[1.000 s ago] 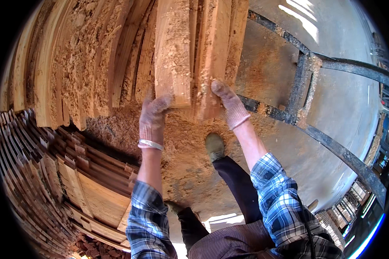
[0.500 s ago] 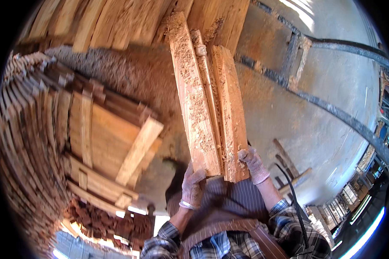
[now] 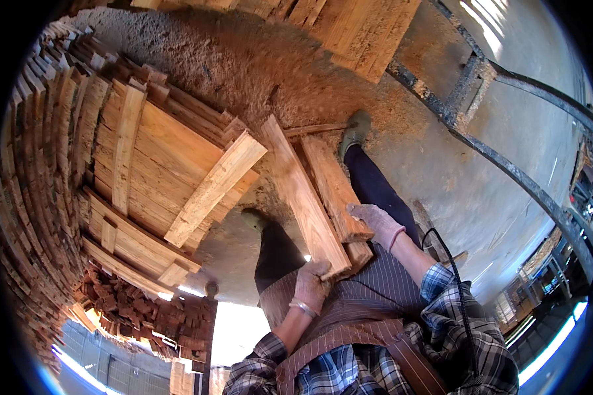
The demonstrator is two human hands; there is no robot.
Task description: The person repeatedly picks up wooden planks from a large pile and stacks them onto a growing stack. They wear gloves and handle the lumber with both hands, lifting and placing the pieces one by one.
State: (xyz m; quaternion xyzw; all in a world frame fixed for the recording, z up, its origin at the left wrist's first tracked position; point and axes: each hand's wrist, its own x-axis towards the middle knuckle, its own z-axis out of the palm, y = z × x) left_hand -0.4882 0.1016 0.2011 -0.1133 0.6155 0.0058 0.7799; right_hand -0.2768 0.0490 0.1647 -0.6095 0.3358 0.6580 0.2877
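Note:
My left hand (image 3: 311, 286), in a work glove, is closed round the near end of a long wooden plank (image 3: 308, 201). The gloved right hand (image 3: 375, 225) grips the near end of a shorter, thicker-looking plank (image 3: 333, 187) beside it. Under these two, the end of a third wood piece (image 3: 358, 254) shows close to my striped apron (image 3: 375, 280); most of it is hidden. All the pieces slant away from me, their far ends over the dusty floor between my feet.
To the left stands a board stack (image 3: 161, 155) with a loose batten (image 3: 217, 187) lying slantwise on it. Tall rows of stacked planks (image 3: 29, 217) curve along the far left. A metal frame (image 3: 501, 161) crosses the right side. More boards (image 3: 369, 39) lie ahead.
The planks have swung down from over the boards ahead, closer to my body. Their sawdust-covered faces have turned out of sight, and smoother faces now show. My view has shifted, revealing my legs.

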